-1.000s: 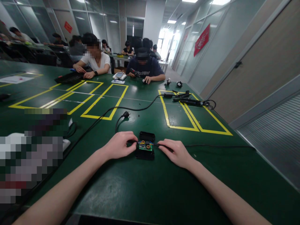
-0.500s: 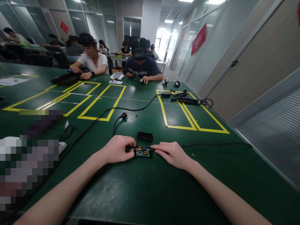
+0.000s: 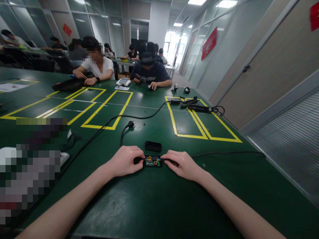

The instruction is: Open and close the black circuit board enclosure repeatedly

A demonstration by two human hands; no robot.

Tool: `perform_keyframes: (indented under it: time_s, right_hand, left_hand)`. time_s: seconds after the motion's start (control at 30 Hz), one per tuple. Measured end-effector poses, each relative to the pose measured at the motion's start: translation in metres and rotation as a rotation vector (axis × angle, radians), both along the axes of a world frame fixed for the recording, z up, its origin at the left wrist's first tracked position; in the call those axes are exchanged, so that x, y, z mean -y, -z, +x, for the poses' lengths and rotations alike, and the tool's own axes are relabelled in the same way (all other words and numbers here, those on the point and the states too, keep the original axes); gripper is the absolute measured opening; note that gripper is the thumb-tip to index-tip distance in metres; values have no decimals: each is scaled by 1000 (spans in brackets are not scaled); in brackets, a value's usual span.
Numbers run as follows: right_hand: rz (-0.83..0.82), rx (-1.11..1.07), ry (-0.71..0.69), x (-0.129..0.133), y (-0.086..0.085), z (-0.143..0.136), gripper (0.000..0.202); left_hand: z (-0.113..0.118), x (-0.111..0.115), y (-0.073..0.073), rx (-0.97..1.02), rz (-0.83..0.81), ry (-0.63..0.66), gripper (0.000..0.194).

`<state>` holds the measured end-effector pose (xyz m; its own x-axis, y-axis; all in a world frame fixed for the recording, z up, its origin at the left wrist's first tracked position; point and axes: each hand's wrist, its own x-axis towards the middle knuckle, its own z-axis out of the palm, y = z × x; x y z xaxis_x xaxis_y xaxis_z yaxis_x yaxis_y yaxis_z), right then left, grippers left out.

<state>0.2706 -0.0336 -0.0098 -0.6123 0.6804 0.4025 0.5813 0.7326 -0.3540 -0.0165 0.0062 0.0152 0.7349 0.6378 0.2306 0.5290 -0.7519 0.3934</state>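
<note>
A small green circuit board point(image 3: 150, 163) with copper-ringed coils and coloured wires sits in a black plastic case half point(image 3: 160, 164) on the table. At its left end, my left hand point(image 3: 127, 160) is closed in a pinch on the black cable there, which seems to run back to a mains plug point(image 3: 131, 124). My right hand point(image 3: 181, 163) has its thumb and fingers closed on the black cable point(image 3: 224, 153) at the case's right end. Just beyond the board lies the other case half point(image 3: 153, 146), its hollow side up. The fingertips partly hide both cable ends.
The green table point(image 3: 112, 205) carries yellow tape outlines. Blurred-out items lie at left, beside a long black cord point(image 3: 86, 144). Black corded tools point(image 3: 199, 108) lie at the far right. Across the table, two people point(image 3: 151, 73) work with their hands on objects.
The board now sits lower and more level inside its case half, its coils slightly shifted. Both hands keep their pinch at the two ends. The view has tilted a little.
</note>
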Motion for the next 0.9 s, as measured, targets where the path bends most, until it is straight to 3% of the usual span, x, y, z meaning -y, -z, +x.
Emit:
perform_keyframes:
  time_s: [0.47,0.53,0.6,0.73,0.83,0.9]
  right_hand:
    - [162,122,-75,1,-6,-9,4]
    - [160,94,-67,1,-5,-10,4]
    - [175,24,-33,0,-1,-10,7]
    - [191,-48,169,-7,7,-8,19]
    - [160,4,325,-12,13,-7,32]
    - [117,29,354,-14,15,-9,34]
  left_hand:
    - [4,1,0,-11,45,89,15]
    - [8,3,4,10,73,45,16]
    - [13,4,11,70,121,-80,21]
    - [20,0,23,145,126,-304,14]
    - [18,-7,28,121,121,-376,22]
    - [17,-10,30,116,83,-362,23]
